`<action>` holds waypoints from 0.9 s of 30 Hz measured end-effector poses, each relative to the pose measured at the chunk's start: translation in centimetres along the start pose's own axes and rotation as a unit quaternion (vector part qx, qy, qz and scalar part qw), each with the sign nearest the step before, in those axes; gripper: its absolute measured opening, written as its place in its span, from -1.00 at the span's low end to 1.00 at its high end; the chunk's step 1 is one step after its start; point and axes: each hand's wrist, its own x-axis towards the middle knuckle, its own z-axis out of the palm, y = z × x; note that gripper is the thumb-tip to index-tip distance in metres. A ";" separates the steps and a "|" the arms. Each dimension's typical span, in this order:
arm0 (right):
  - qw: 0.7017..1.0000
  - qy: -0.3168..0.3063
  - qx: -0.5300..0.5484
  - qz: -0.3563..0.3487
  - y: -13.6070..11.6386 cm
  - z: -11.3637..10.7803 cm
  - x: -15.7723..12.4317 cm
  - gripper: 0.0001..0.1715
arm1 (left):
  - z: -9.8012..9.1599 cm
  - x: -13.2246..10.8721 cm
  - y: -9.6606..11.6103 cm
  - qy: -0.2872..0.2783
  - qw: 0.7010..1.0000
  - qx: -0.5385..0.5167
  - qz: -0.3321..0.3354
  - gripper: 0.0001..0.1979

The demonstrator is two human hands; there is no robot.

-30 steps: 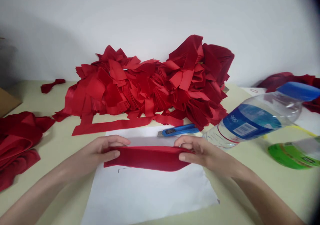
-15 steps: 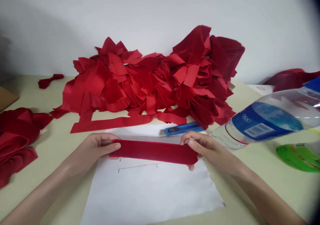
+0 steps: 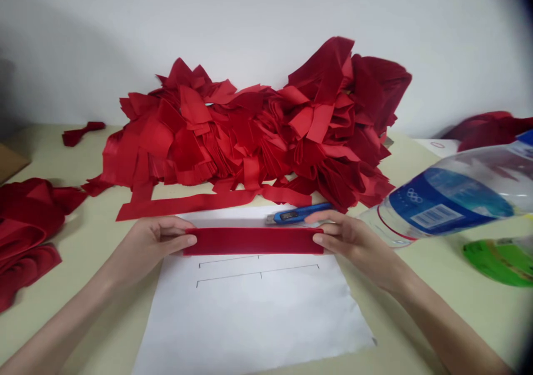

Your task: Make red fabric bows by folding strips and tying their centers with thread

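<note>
Presently, red strip [image 3: 254, 241] straight over paper [image 3: 250, 322], ends pinched in my left hand [image 3: 144, 247], right hand [image 3: 358, 244]. Beyond paper: red pile [image 3: 239, 136], unhandled.

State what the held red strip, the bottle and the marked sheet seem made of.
Red strip: perhaps velvet, its face dark and matte.
Bottle: probably glossy plastic, see-through around its label.
Marked sheet: likely matte paper, white with a wavy right edge.

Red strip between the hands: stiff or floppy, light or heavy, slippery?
The red strip is probably floppy, as the similar-looking red pile bends and curls. Likely light: the left hand and right hand pinch it only at its ends. Its matte face suggests little slip.
</note>
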 end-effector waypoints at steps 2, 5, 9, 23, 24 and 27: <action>1.000 0.002 -0.012 0.010 0.1 0.0 0.0 -0.70 | 0.3 -0.1 0.3 0.015 1.000 0.015 0.003 -0.79; 0.999 -0.002 -0.005 0.031 0.0 0.0 0.0 -0.66 | 0.5 -0.3 0.5 0.023 1.000 0.015 0.002 -0.78; 0.999 -0.010 0.013 0.042 -0.3 0.0 0.0 -0.59 | 0.9 -0.6 0.7 0.053 0.999 0.002 0.010 -0.79; 0.998 0.004 0.027 0.055 -0.3 0.2 0.1 -0.64 | 0.4 -0.4 0.2 0.017 1.000 -0.011 0.011 -0.80; 0.998 0.009 0.030 0.056 -0.3 0.2 0.0 -0.63 | 0.3 -0.3 0.1 0.015 1.000 -0.013 0.009 -0.82; 0.997 0.029 0.046 0.054 -0.3 0.2 0.0 -0.64 | 0.0 -0.3 -0.1 0.014 1.000 -0.017 0.005 -0.83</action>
